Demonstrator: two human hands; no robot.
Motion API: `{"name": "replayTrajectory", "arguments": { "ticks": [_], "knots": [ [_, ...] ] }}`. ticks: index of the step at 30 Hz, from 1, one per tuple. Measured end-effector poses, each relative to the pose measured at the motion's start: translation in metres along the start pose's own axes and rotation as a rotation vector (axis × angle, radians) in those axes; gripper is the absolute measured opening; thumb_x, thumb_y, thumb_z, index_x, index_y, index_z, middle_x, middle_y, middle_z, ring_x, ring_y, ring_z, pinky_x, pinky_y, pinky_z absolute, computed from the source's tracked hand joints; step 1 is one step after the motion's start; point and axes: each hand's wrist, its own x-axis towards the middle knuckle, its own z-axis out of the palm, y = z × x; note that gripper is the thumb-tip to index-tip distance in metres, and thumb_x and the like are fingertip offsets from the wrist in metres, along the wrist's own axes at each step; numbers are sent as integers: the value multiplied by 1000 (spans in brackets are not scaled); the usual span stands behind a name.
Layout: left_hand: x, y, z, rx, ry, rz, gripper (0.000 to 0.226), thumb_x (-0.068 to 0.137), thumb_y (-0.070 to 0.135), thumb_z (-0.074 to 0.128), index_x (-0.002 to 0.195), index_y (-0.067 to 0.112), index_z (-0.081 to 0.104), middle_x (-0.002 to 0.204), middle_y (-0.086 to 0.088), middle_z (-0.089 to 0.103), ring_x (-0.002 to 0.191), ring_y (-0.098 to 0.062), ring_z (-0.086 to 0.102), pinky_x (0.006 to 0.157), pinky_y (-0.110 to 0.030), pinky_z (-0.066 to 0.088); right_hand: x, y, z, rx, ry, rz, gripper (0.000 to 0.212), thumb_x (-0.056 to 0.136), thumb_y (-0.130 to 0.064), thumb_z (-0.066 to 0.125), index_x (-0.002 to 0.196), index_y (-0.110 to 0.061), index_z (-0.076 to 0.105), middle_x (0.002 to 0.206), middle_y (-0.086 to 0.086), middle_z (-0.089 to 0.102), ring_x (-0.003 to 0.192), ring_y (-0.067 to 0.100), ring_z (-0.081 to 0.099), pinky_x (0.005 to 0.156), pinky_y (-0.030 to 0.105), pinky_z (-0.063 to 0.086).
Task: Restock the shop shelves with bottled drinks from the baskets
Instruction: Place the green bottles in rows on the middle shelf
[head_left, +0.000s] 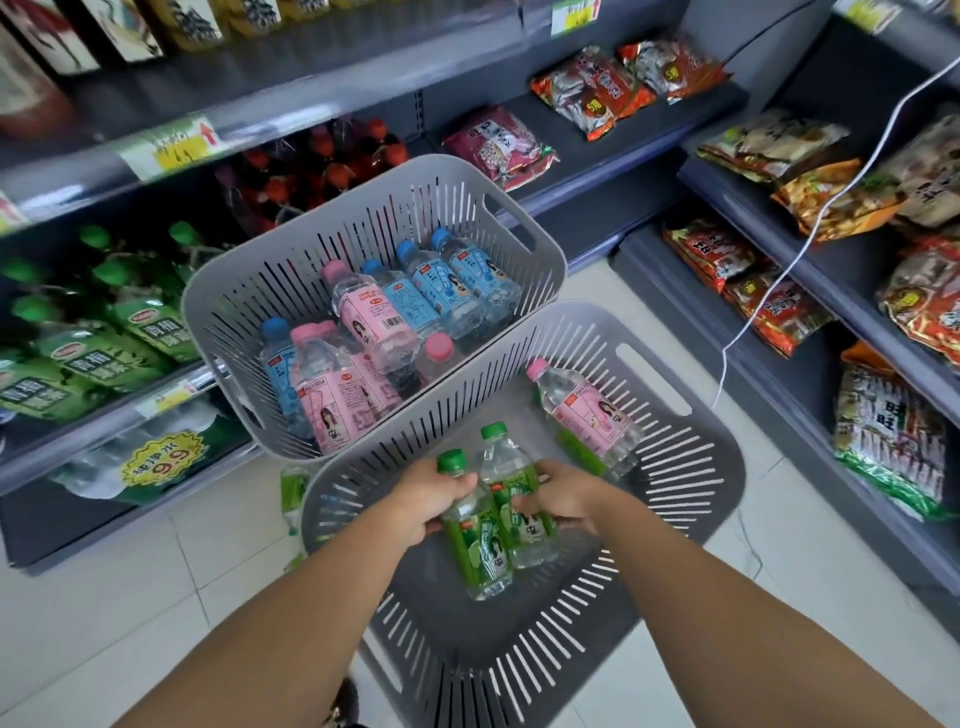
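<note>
Two grey slotted baskets stand on the floor. Inside the near basket (670, 467) my left hand (423, 501) grips a green-capped bottle (475, 545) and my right hand (558, 496) grips a second green-labelled bottle (511, 499) right beside it. A pink-labelled bottle (584, 415) lies at that basket's far side, with something green under it. The far basket (291, 291) holds several pink-labelled and blue-labelled bottles (363, 322).
Left shelves carry green tea bottles (104, 332), red-capped bottles (322, 166) and a water pack (140, 462) on the bottom level. Snack packets (779, 306) fill the right shelves. A white cable (810, 228) hangs there. Another green bottle (293, 493) lies on the tiled floor beside the near basket.
</note>
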Motion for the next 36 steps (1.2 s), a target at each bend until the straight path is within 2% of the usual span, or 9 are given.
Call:
{"name": "replayTrajectory", "arguments": {
  "ticks": [3, 9, 16, 19, 23, 27, 31, 33, 36],
  "knots": [
    [-22, 13, -6, -9, 14, 62, 8, 86, 21, 67, 93, 19, 63, 89, -1, 68, 79, -16, 61, 65, -28, 44, -23, -4, -12, 106, -51, -44, 93, 77, -22, 76, 151, -23, 19, 150, 12, 35, 122, 25, 49, 106, 39, 38],
    [-78, 34, -20, -25, 30, 181, 12, 86, 30, 68, 95, 22, 64, 100, -1, 67, 91, -19, 57, 72, -30, 42, -77, -25, -9, 121, 21, -185, 113, 56, -61, 76, 149, -22, 26, 155, 6, 29, 137, 26, 33, 110, 46, 26],
    [-159, 35, -76, -119, 56, 390, 17, 84, 25, 70, 99, 30, 64, 109, -1, 67, 93, -17, 58, 76, -31, 45, -157, -71, 24, 195, 62, -401, 99, 56, -46, 80, 142, -28, 36, 141, 4, 45, 101, 18, 51, 83, 35, 47],
    [-195, 28, -107, -191, 87, 463, 38, 81, 24, 74, 117, 25, 61, 114, -1, 66, 102, -20, 61, 89, -39, 49, -186, -96, 48, 211, 74, -467, 95, 54, -40, 84, 139, -29, 42, 133, 6, 55, 113, 29, 54, 90, 43, 47],
    [-238, 11, -154, -237, 188, 550, 24, 80, 25, 75, 100, 19, 62, 101, -1, 67, 78, -13, 61, 56, -24, 43, -221, -128, 91, 221, 113, -583, 78, 61, -27, 87, 130, -24, 50, 116, -5, 62, 110, 21, 58, 92, 47, 49],
    [-278, -5, -201, -285, 309, 612, 18, 80, 26, 75, 88, 25, 60, 93, 6, 66, 79, -12, 62, 62, -26, 44, -251, -165, 134, 176, 112, -687, 62, 58, -28, 89, 111, -27, 57, 113, -4, 64, 106, 20, 60, 88, 45, 51],
    [-309, -15, -246, -338, 406, 658, 34, 81, 27, 75, 110, 19, 59, 108, 3, 62, 80, -10, 60, 66, -26, 46, -274, -210, 168, 59, 131, -815, 84, 47, -36, 88, 122, -13, 56, 117, -1, 64, 107, 19, 61, 96, 39, 48],
    [-322, -18, -268, -365, 474, 666, 51, 80, 30, 76, 124, 15, 56, 118, 0, 60, 95, -19, 60, 74, -31, 46, -281, -234, 183, -1, 121, -888, 69, 55, -34, 89, 114, -20, 55, 110, -7, 64, 96, 9, 61, 79, 24, 50],
    [-339, -23, -299, -402, 547, 690, 28, 80, 29, 76, 102, 20, 61, 101, 9, 64, 88, -15, 60, 78, -34, 44, -289, -269, 205, -21, 85, -980, 64, 62, -29, 89, 115, -25, 53, 105, -5, 64, 90, 8, 62, 64, 19, 46]
  ]
}}
